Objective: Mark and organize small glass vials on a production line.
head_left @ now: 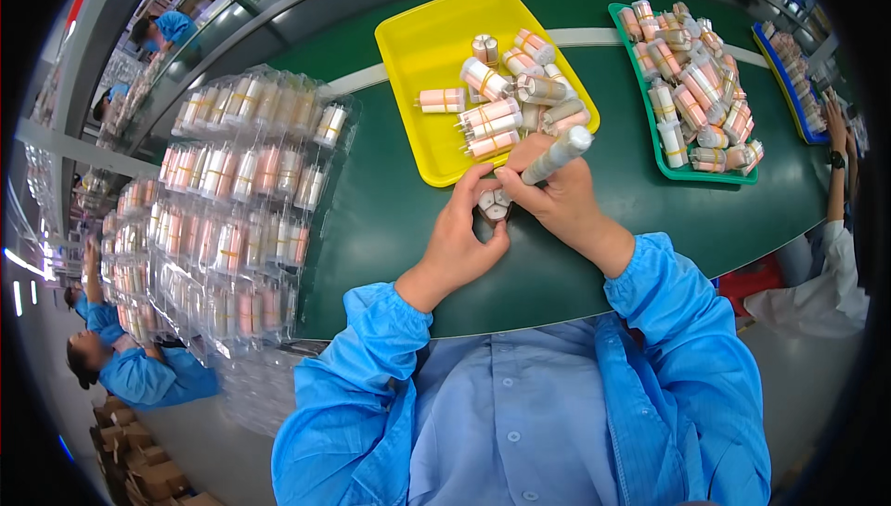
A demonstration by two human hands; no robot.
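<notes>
Just in front of the yellow tray, my left hand (pixel 452 248) is closed around a short bundle of cylinders (pixel 495 201), its white end faces turned up. My right hand (pixel 568 207) grips a thick pen-like tool (pixel 559 153) with a pale, wrapped-looking handle, tilted with its top to the upper right. The tool's tip is hidden by my fingers, close to the bundle. In the yellow tray (pixel 405 60) lie several pink, white and grey cylinder bundles (pixel 489 121) tied with yellow bands.
At the left, stacked clear plastic trays (pixel 320 200) hold many more bundles. A green tray (pixel 650 149) heaped with bundles stands at the right, and a blue tray (pixel 789 102) lies beyond it. All rest on the green table (pixel 390 265). A co-worker's arm (pixel 837 162) reaches in at far right.
</notes>
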